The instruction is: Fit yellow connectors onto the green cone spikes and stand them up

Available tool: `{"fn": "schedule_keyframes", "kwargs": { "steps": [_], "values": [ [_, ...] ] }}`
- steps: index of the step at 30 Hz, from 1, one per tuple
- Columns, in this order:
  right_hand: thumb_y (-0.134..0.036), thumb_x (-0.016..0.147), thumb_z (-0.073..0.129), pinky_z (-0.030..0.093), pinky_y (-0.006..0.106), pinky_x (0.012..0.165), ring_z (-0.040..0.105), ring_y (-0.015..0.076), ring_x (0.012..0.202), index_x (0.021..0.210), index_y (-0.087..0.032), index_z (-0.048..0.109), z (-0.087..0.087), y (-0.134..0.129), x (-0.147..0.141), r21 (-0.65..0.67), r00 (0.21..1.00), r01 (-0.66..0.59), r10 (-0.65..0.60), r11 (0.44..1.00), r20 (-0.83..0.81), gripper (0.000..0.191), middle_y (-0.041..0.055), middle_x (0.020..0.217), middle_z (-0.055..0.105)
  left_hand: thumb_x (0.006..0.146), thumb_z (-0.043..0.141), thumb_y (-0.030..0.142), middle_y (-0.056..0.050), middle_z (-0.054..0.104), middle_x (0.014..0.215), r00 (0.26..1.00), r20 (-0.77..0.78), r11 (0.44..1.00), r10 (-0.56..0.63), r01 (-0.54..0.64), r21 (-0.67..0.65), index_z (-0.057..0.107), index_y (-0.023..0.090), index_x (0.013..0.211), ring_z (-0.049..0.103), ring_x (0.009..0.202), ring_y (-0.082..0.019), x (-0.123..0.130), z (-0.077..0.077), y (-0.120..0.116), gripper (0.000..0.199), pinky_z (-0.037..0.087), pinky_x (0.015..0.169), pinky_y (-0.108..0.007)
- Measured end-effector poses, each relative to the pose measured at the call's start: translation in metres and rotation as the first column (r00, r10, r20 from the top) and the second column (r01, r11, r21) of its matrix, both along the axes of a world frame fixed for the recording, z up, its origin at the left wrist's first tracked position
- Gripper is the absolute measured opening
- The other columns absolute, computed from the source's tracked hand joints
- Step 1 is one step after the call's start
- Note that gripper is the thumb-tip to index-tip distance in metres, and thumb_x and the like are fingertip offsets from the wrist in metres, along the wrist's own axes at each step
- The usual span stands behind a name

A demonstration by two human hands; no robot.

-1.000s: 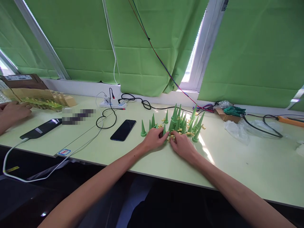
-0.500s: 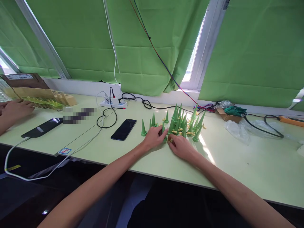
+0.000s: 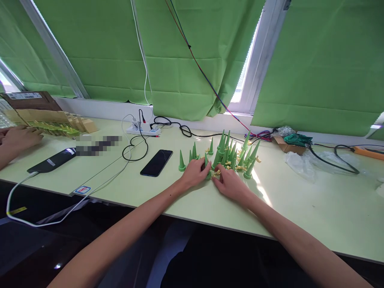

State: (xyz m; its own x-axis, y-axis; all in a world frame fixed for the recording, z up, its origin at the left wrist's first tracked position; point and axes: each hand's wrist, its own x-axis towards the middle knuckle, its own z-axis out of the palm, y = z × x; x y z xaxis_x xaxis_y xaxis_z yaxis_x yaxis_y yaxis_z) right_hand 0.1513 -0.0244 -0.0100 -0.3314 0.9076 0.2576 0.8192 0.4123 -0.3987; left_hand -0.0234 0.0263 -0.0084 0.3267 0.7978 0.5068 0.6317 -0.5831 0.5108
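Several green cones (image 3: 221, 146) stand upright in a cluster on the pale green table (image 3: 300, 208), with small yellow pieces (image 3: 241, 168) among them. My left hand (image 3: 195, 173) is closed around a green cone (image 3: 206, 162) at the cluster's near left side; the tip shows above the fingers. Just to its right, my right hand (image 3: 229, 182) reaches to the front of the cluster, thumb and forefinger bent close by a small yellow piece (image 3: 216, 173). Whether that piece is gripped is too small to tell. A lone green cone (image 3: 181, 162) stands left of my left hand.
A black phone (image 3: 156, 163) lies left of my hands. Behind are a power strip (image 3: 144, 129) and cables. At the right are a small cardboard box (image 3: 289, 147) and clear plastic bags (image 3: 300, 164). Another person's hand (image 3: 22, 138) is at the far left.
My right hand's fingers have lifted slightly and moved a little away from my left hand's fingertips. My left hand has stayed at the same cone.
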Motion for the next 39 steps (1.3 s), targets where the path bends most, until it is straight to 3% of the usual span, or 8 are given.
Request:
{"fn": "schedule_keyframes", "kwargs": {
  "steps": [10, 15, 27, 39],
  "values": [
    [-0.022, 0.095, 0.051, 0.037, 0.026, 0.063, 0.063, 0.0194, 0.071, 0.099, -0.015, 0.058, 0.0023, -0.0001, -0.0002, -0.037, 0.998, 0.011, -0.009, 0.999, 0.065, 0.011, 0.0062, 0.077, 0.067, 0.095, 0.042, 0.040, 0.004, 0.035, 0.050, 0.998, -0.048, 1.000, -0.030, 0.029, -0.009, 0.025, 0.021, 0.061, 0.031, 0.048, -0.012, 0.0000, -0.0004, 0.0006, 0.042, 0.022, 0.052, -0.030],
    [-0.016, 0.099, 0.039, 0.037, 0.027, 0.065, 0.064, 0.0195, 0.075, 0.094, -0.015, 0.059, 0.0012, 0.0006, -0.0001, -0.005, 0.996, -0.006, 0.006, 1.000, 0.089, 0.021, 0.0076, 0.080, 0.067, 0.095, 0.042, 0.040, 0.004, 0.033, 0.049, 0.997, -0.064, 0.999, -0.031, 0.030, -0.012, 0.024, 0.022, 0.062, 0.030, 0.047, -0.012, -0.0005, -0.0014, 0.0015, 0.042, 0.022, 0.051, -0.031],
    [-0.019, 0.094, 0.049, 0.036, 0.027, 0.063, 0.059, 0.0181, 0.072, 0.090, -0.018, 0.055, 0.0041, -0.0030, 0.0001, -0.041, 0.999, -0.018, 0.020, 0.999, 0.044, 0.007, 0.0043, 0.079, 0.064, 0.095, 0.042, 0.040, 0.004, 0.035, 0.050, 0.992, -0.101, 0.997, -0.073, 0.073, -0.003, 0.026, 0.022, 0.061, 0.033, 0.047, -0.013, -0.0011, -0.0029, 0.0027, 0.041, 0.023, 0.051, -0.031],
    [-0.018, 0.094, 0.046, 0.034, 0.028, 0.060, 0.055, 0.0176, 0.068, 0.087, -0.019, 0.050, 0.0021, -0.0023, 0.0003, 0.011, 1.000, 0.001, -0.001, 1.000, -0.018, 0.008, 0.0038, 0.078, 0.062, 0.096, 0.041, 0.040, 0.003, 0.039, 0.052, 0.993, -0.080, 0.996, -0.087, 0.085, -0.028, 0.029, 0.021, 0.062, 0.036, 0.050, -0.013, -0.0012, -0.0017, 0.0024, 0.041, 0.025, 0.053, -0.030]
  ]
}}
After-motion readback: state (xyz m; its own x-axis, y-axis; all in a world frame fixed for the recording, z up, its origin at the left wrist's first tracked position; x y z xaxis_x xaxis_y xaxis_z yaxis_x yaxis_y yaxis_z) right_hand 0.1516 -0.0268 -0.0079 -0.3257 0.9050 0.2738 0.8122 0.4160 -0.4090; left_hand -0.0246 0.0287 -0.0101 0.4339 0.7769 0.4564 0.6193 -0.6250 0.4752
